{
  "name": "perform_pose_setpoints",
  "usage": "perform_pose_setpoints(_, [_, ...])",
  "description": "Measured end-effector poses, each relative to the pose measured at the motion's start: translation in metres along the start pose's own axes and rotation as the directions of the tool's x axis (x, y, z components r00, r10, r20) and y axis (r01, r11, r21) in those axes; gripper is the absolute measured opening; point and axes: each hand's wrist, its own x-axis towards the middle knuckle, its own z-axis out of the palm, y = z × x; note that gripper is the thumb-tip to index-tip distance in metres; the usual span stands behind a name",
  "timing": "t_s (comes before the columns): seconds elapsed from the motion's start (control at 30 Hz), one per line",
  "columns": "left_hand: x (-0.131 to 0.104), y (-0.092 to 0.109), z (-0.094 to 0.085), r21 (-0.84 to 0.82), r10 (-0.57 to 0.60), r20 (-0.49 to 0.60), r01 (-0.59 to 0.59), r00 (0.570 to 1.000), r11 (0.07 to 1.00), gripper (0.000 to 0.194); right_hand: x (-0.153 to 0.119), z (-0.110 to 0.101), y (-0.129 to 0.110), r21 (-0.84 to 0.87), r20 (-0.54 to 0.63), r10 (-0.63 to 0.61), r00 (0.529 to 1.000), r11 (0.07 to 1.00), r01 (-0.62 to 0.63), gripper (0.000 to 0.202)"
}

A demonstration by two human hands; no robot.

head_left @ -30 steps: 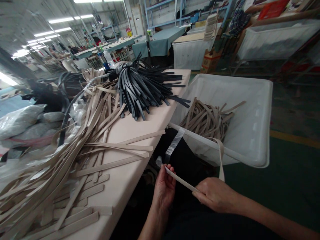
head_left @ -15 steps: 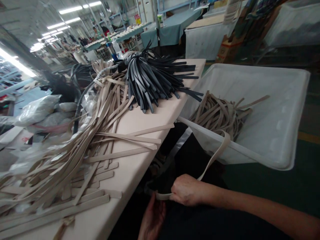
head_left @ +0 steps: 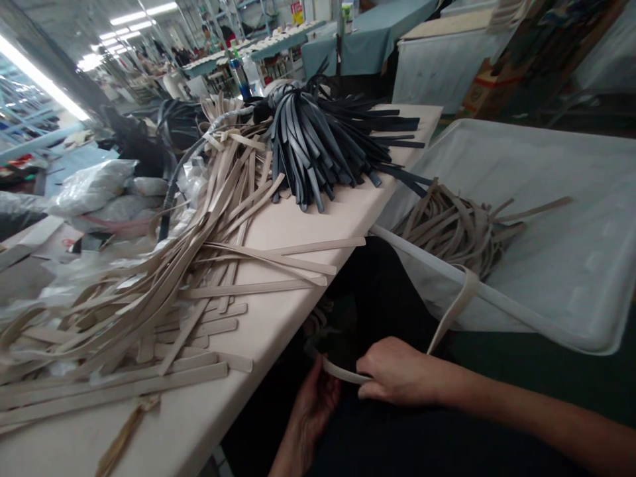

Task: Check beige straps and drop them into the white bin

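Observation:
A flat beige strap (head_left: 345,372) runs between my two hands, low beside the table edge and above my dark-clothed lap. My left hand (head_left: 318,394) pinches it near one end, palm turned partly up. Closed around the same strap, my right hand (head_left: 397,371) sits a short way to the right. Beyond that hand the strap rises and loops over the near rim of a translucent white bin (head_left: 501,301). Inside the bin lies a tangled heap of beige straps (head_left: 452,225). The strap's tip at my left fingers is hard to make out.
Many more beige straps (head_left: 183,258) lie across the pale table (head_left: 298,225), some jutting past its edge. A bundle of dark straps (head_left: 318,139) rests at the far end. Plastic bags (head_left: 94,189) are piled at the left. A blue bottle (head_left: 240,78) stands behind.
The camera view has shifted, so the table and bin appear farther right. My hands are slightly farther apart, with a longer piece of strap showing between them.

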Motion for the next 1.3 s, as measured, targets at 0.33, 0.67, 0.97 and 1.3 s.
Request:
perform_pose_setpoints(0.33, [0.011, -0.024, 0.05, 0.121, -0.072, 0.049, 0.066, 0.996, 0.99, 0.018, -0.013, 0.017, 0.014, -0.109, -0.122, 0.188, 0.974, 0.973, -0.202, 0.028])
perform_pose_setpoints(0.67, [0.022, -0.028, 0.047, 0.209, -0.007, 0.06, -0.006, 0.998, 0.978, 0.01, -0.032, 0.038, 0.026, -0.256, -0.389, 0.066, 0.919, 0.95, -0.177, 0.044])
perform_pose_setpoints(0.97, [0.011, -0.025, 0.054, 0.182, -0.097, 0.11, 0.076, 0.989, 0.98, 0.013, -0.039, 0.018, 0.017, -0.235, -0.167, 0.266, 0.949, 0.925, -0.3, 0.009])
perform_pose_setpoints(1.3, [0.015, -0.03, 0.046, 0.204, -0.117, 0.152, 0.085, 0.981, 0.975, 0.01, -0.046, -0.012, 0.024, 0.241, 0.078, 0.211, 0.974, 0.944, -0.224, 0.041])
